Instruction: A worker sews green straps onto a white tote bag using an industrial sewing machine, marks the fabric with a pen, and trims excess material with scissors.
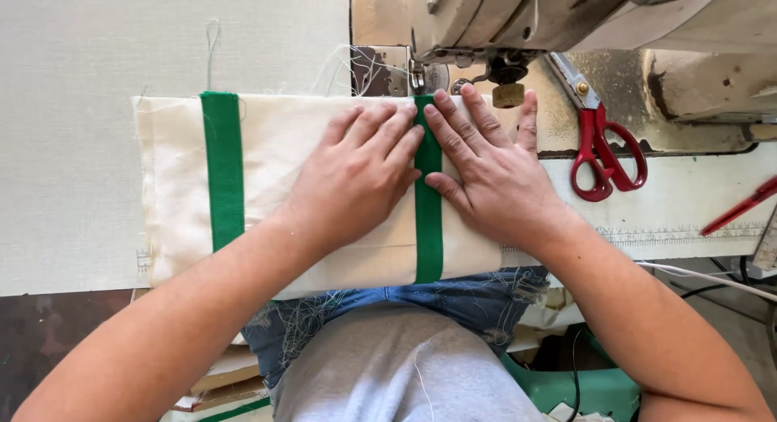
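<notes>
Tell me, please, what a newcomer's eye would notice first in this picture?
First, the two hands pressed flat on the cream cloth in the middle: the left hand and right hand lie either side of a green strip. A second green strip crosses the cloth further left. Red-handled scissors lie at the right, beside the sewing machine.

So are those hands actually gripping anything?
No. Left hand and right hand lie flat, pressing the cream cloth either side of its green strip.
</notes>
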